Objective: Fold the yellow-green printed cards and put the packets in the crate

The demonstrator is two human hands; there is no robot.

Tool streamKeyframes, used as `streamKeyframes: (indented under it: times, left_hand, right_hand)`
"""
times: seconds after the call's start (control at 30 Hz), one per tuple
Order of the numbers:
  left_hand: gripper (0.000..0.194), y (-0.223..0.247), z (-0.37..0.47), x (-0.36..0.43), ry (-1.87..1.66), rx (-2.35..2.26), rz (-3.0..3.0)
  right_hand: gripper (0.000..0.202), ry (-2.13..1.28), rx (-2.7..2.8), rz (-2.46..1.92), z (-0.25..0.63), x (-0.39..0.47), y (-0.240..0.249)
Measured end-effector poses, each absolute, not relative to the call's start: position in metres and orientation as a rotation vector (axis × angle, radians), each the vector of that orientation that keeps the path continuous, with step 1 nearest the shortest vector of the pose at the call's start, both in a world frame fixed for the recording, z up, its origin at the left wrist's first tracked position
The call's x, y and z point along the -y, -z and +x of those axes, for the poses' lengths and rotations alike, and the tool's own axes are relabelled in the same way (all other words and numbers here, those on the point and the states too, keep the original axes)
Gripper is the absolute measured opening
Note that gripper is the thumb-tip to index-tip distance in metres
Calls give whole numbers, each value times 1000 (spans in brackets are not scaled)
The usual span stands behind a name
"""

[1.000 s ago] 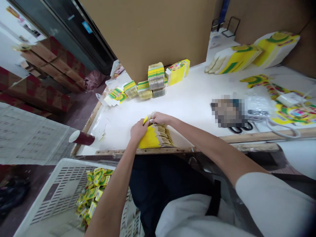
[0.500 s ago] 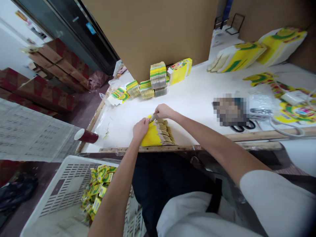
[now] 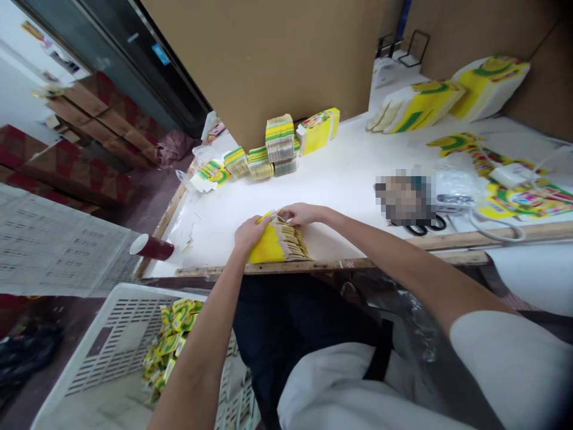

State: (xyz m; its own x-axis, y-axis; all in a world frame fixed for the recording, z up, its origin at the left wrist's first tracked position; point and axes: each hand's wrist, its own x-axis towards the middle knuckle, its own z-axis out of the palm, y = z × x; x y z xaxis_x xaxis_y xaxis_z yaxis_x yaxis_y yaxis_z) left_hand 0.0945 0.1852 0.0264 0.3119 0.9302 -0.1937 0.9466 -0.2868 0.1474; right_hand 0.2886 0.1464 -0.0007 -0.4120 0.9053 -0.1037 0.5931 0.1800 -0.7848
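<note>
A stack of flat yellow cartons (image 3: pixel 267 243) lies at the table's front edge, its cardboard flaps fanned out toward the right. My left hand (image 3: pixel 250 233) grips the far left end of this stack, thumb on top. At the flaps on the far right end, my right hand (image 3: pixel 302 214) is closed with fingertips pinched together against the cardboard. Whether a single flap sits between those fingertips is too small to tell. Behind my hands stand several bundles of folded yellow-and-green cartons (image 3: pixel 280 138), some piled on others.
A dark red paper cup (image 3: pixel 154 246) lies on its side at the table's left corner. Below it, a white plastic crate (image 3: pixel 89 358) holds small yellow packets. Scissors (image 3: pixel 421 226), a cable and flat printed cartons are on the right. A large cardboard sheet (image 3: pixel 277 60) stands behind.
My right hand has shifted slightly down and right along the flap ends. My left hand still holds the stack. The whole view has moved a little.
</note>
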Motion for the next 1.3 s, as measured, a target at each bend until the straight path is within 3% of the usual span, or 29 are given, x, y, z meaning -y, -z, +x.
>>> streamKeyframes:
  times: [0.2,0.63,0.97,1.07,1.3]
  left_hand:
    - [69,-27,96,-187,94,-1736,2299]
    - [67,-25,96,-195,59,-1800,2235]
    - [57,-25,100,-193,103,-1812,2307]
    - [57,-24,100,-192,108,-1809,2327]
    - [59,-23,100,-192,122,-1793,2358]
  right_hand:
    - [40,-1121,2126,-1342,289,-148,-3]
    - [45,-994,2297,-1322,287,-154,1]
    - [37,-356,2077,-1620,280,-172,1]
    - [29,-326,2129,-1661,279,-174,9]
    - [31,-253,2175,-1698,274,-171,17]
